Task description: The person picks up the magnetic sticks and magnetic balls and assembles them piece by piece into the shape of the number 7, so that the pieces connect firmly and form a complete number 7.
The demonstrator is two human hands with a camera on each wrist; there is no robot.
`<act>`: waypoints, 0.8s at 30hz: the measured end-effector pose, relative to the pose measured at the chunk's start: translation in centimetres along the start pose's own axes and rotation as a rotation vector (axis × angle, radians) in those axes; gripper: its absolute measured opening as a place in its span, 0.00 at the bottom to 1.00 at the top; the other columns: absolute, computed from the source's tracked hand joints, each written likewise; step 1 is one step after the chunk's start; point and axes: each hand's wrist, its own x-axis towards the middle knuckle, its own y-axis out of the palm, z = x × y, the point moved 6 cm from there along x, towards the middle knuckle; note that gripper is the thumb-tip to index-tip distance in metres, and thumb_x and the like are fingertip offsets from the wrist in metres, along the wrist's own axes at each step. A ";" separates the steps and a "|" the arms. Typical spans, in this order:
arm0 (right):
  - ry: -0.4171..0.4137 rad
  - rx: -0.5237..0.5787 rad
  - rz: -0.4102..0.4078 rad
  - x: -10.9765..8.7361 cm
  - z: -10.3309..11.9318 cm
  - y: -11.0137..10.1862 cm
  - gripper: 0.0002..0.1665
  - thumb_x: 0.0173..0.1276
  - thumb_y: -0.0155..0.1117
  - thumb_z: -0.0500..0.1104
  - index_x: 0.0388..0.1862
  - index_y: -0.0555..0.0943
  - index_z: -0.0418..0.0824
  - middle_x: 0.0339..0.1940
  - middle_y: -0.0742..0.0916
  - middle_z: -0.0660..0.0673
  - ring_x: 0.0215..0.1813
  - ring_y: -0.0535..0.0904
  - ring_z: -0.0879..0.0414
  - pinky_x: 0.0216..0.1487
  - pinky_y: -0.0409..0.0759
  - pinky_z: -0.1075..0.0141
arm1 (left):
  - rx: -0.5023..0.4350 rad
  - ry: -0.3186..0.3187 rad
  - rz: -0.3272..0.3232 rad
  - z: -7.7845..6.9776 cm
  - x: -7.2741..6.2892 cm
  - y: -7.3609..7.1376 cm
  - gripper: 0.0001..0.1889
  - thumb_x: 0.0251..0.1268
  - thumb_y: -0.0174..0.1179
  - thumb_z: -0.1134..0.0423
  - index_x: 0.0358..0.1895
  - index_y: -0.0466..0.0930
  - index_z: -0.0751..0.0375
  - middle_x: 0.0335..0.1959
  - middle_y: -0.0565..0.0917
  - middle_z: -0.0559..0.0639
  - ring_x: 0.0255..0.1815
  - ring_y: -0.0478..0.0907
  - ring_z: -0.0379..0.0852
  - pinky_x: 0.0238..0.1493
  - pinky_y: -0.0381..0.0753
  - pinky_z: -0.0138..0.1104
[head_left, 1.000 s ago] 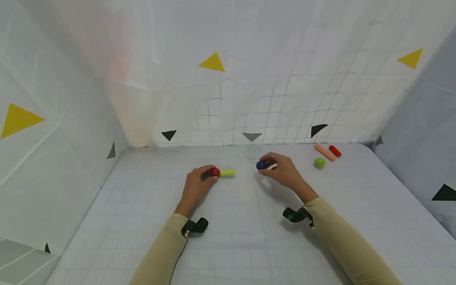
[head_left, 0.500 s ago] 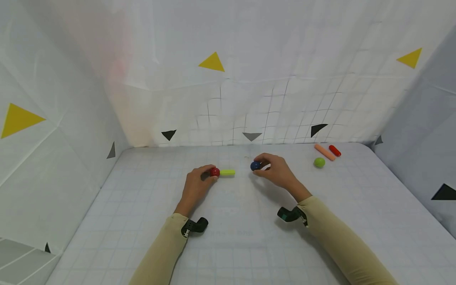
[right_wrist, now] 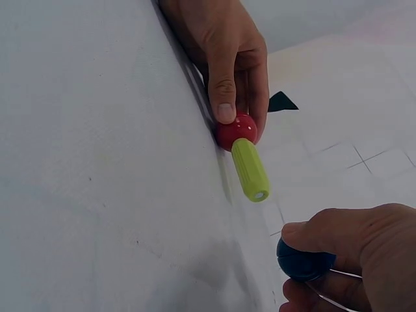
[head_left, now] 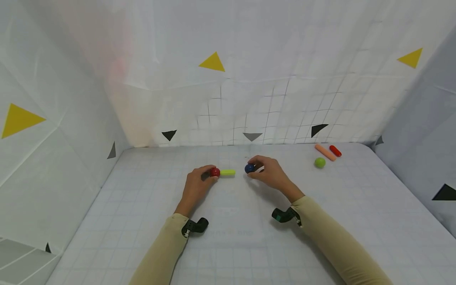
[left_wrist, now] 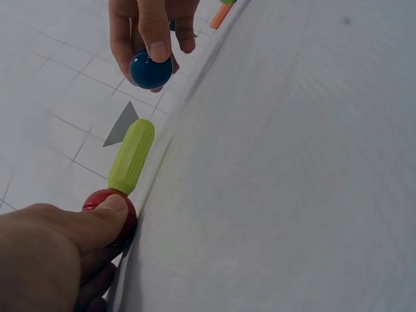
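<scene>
My left hand pinches a red ball between thumb and fingers, low at the table surface. A ridged yellow-green rod sticks out from the ball toward the right, one end against it. In the left wrist view the same rod points at the other hand. My right hand grips a blue ball by thumb and fingers, a short gap from the rod's free end. That free end of the rod shows a small pale spot in the right wrist view.
At the back right of the table lie an orange rod, a short red rod and a green ball. White sheet walls with yellow and dark triangles stand behind and at both sides.
The right hand has moved left with the blue ball, closer to the rod's free end and slightly nearer the body. The left hand, red ball and rod have stayed put.
</scene>
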 end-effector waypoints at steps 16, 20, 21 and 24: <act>-0.014 -0.012 0.018 0.3 0.2 1.5 0.21 0.65 0.78 0.39 0.56 0.85 0.38 0.48 0.88 0.45 0.48 0.85 0.50 0.48 0.85 0.55 | -0.002 0.012 0.001 0.1 -0.2 0.1 0.22 0.68 0.72 0.60 0.65 0.84 0.51 0.60 0.84 0.48 0.69 0.73 0.50 0.72 0.67 0.50; -0.019 -0.002 0.031 0.4 0.2 2.0 0.21 0.65 0.78 0.38 0.55 0.85 0.38 0.48 0.88 0.45 0.48 0.85 0.51 0.47 0.85 0.56 | 0.000 0.013 -0.002 0.0 -0.2 0.0 0.22 0.68 0.72 0.60 0.64 0.84 0.51 0.60 0.85 0.49 0.68 0.74 0.50 0.72 0.68 0.49; -0.016 0.000 0.034 0.5 0.2 2.1 0.21 0.65 0.78 0.38 0.55 0.85 0.38 0.48 0.88 0.46 0.48 0.85 0.51 0.47 0.85 0.56 | 0.000 0.014 -0.002 0.0 -0.2 0.0 0.22 0.68 0.72 0.60 0.64 0.84 0.51 0.60 0.85 0.49 0.68 0.74 0.50 0.72 0.68 0.49; -0.014 0.007 0.046 0.5 0.3 2.3 0.21 0.65 0.78 0.37 0.55 0.85 0.37 0.48 0.88 0.46 0.48 0.85 0.51 0.46 0.84 0.57 | 0.000 0.010 -0.002 0.0 -0.2 0.0 0.22 0.68 0.72 0.60 0.65 0.84 0.51 0.60 0.84 0.49 0.68 0.74 0.50 0.71 0.68 0.49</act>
